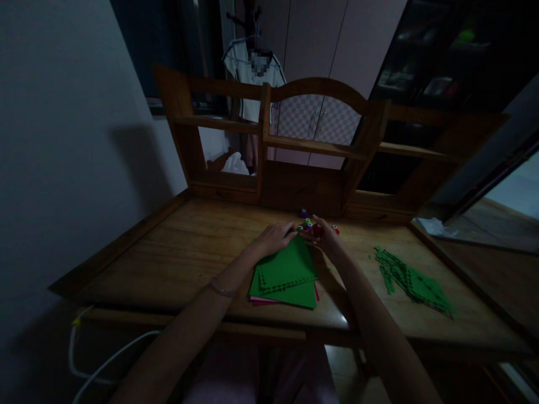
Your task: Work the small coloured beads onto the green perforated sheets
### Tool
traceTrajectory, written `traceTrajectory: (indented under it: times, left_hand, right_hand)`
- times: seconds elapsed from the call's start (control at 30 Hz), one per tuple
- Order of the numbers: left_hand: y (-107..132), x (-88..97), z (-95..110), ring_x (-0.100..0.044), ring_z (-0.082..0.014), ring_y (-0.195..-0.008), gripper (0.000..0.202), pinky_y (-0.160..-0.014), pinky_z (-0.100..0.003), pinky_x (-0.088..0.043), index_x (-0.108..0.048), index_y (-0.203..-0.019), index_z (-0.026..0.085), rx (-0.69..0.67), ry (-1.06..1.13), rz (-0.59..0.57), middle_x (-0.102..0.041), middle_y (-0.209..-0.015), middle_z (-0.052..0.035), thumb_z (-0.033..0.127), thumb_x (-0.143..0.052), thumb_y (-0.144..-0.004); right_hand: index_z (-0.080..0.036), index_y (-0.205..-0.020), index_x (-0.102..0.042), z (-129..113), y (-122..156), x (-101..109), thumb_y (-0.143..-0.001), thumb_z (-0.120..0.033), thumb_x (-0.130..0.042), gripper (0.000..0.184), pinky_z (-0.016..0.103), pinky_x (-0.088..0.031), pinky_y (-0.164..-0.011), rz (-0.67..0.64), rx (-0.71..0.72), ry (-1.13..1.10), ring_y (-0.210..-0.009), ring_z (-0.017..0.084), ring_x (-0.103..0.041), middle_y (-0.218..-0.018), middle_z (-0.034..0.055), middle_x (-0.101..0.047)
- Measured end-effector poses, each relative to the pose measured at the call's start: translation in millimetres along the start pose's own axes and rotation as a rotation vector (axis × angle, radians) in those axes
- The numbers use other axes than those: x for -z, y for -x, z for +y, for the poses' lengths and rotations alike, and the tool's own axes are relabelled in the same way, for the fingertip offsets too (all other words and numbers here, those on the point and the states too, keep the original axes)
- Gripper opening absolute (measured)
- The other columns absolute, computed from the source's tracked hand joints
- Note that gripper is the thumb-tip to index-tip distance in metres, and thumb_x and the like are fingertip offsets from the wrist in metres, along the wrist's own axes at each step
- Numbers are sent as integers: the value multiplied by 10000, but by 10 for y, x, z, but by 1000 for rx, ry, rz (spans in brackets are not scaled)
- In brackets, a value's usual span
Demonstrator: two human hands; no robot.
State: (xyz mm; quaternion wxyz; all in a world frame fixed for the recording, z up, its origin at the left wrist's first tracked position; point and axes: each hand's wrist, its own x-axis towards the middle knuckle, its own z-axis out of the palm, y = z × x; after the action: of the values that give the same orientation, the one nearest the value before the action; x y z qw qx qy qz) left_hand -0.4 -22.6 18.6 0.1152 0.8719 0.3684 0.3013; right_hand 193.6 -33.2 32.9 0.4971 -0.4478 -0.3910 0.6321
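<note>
A stack of green paper sheets (290, 266) lies on the wooden desk, its front edge punched with a row of dark holes. My left hand (275, 237) rests over the sheets' back left corner, fingers stretched toward a small green piece (300, 229) with a round white-ringed top. My right hand (328, 238) is curled around a small red piece (318, 229), thumb pointing up. Between the hands sit another green piece (307, 223) and a purple piece (309, 228). A second purple piece (304, 213) stands behind them, and another red piece (336, 229) shows beside my right hand.
Cut and punched green paper strips (415, 283) lie at the right of the desk (168, 264). Pink and red sheets (269, 302) show under the green stack. A wooden shelf unit (307, 148) closes off the back edge. A white cable (105, 370) hangs at the lower left.
</note>
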Motion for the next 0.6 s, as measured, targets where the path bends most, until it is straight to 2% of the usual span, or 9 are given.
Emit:
traceTrajectory:
  times: [0.13,0.43,0.6]
  left_hand:
    - [1,-4,-4,-575,-174,-841,179,-741,-293,-427,-510,-946,201,4,8,-4,-613,-928,-43,336,-398,-912]
    - [-1,-9,-5,-580,-194,-878,194,-771,-315,-434,-516,-985,208,18,-7,-5,-619,-966,-48,350,-415,-900]
    - [3,-2,10,-577,-196,-897,186,-792,-319,-435,-526,-991,201,46,-12,-24,-617,-989,-58,329,-438,-889]
  right_hand:
    - [-172,-727,-588,8,-5,3,-766,-465,-602,295,218,-482,-463,-18,3,-25,-732,217,-680,-692,64,-664]
    - [-182,-743,-598,17,4,16,-752,-455,-612,273,240,-519,-508,-8,18,-14,-766,224,-676,-713,74,-673]
    - [-180,-738,-601,-15,12,-12,-785,-476,-561,303,245,-517,-492,9,-28,9,-742,217,-676,-788,98,-685]
